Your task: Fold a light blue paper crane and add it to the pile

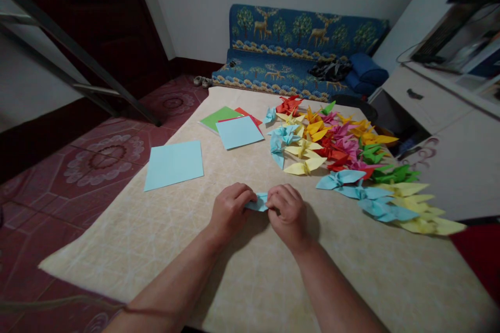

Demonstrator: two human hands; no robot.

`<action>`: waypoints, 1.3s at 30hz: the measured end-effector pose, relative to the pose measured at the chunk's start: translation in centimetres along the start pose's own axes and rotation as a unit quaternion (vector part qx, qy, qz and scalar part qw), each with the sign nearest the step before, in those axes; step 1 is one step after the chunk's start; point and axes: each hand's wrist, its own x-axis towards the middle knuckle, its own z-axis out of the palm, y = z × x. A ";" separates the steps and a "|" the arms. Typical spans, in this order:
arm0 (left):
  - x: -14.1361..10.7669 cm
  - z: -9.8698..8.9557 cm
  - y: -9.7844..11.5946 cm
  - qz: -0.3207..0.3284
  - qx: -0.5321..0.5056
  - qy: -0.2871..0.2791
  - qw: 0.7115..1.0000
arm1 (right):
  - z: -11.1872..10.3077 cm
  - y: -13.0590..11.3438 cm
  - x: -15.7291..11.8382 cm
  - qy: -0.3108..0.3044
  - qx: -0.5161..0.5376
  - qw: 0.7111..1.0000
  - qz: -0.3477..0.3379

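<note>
Between my two hands is a small folded piece of light blue paper [258,202], held just above or on the table, I cannot tell which. My left hand [233,209] pinches its left end with thumb and fingers. At its right end, my right hand [287,213] grips with curled fingers that hide part of the fold. A flat light blue sheet [174,165] lies to the left of my hands. Farther back, another light blue sheet [240,132] rests over a green sheet [221,118] and a red one [250,113].
Many folded paper cranes in blue, yellow [304,166], red [289,105], pink and green crowd the right side of the cloth-covered table [156,250]. Behind the table stands a blue patterned sofa [269,65]. A white cabinet [449,140] is at right, a metal ladder [97,70] at left.
</note>
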 end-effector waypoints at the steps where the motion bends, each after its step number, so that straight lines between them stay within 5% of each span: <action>1: 0.0 0.1 0.0 0.001 0.012 -0.006 1.000 | 0.1 0.0 0.0 -0.015 -0.021 1.000 -0.002; 10: -1.7 -1.3 0.2 0.033 -0.012 -0.140 0.990 | -2.0 -0.7 -1.1 -0.151 -0.009 0.988 0.016; 14: -2.8 -2.4 0.8 0.008 -0.067 -0.126 0.990 | -2.5 -0.4 -1.3 -0.167 0.016 0.985 0.031; 21: -3.3 -1.1 0.4 0.008 -0.016 -0.064 0.998 | -1.8 0.5 -1.5 -0.156 0.012 0.987 0.025; 39: -2.4 -0.8 0.4 -0.037 -0.024 -0.092 0.995 | -1.3 0.4 -1.6 -0.153 0.029 0.987 0.041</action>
